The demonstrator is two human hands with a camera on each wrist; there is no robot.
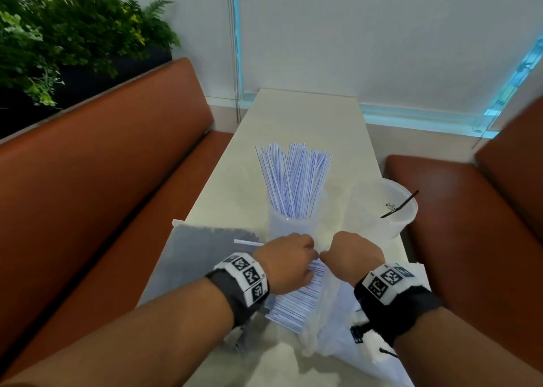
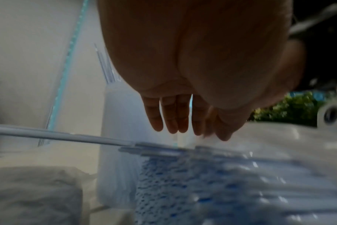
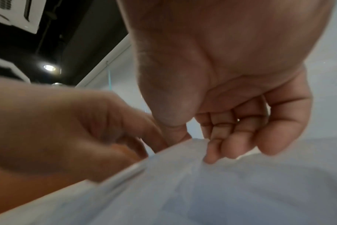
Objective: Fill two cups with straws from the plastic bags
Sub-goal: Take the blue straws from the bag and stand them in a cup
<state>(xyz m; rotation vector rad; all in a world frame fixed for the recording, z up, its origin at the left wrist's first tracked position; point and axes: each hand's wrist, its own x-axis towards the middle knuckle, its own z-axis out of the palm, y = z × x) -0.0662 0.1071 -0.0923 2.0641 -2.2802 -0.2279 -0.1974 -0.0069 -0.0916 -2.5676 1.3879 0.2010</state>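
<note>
Lying flat on the pale counter just under both hands, the clear plastic bag of blue-striped white straws runs its long axis from the person's near side up and away toward the cups, its open mouth at the far end where the hands meet. The left hand sits at that mouth with its fingers reaching down, straight and close together, their tips just above the straw ends; whether they already grip any straws cannot be told. The right hand is just beside it, fingers curled and nipping the thin bag film against the thumb, holding the mouth up and open. The left hand is the nearer to the straws, so I judge the draw will come from it, pulling along the straws' length toward the far cup.

One loose white straw lies crosswise on the counter left of the hands.

Directly beyond the knuckles stands the tall translucent plastic cup, already holding a fanned bunch of striped straws. To its right, near the counter edge, a wider clear plastic cup holds only a single black straw. A second bag of dark straws lies flat on the left.
</note>
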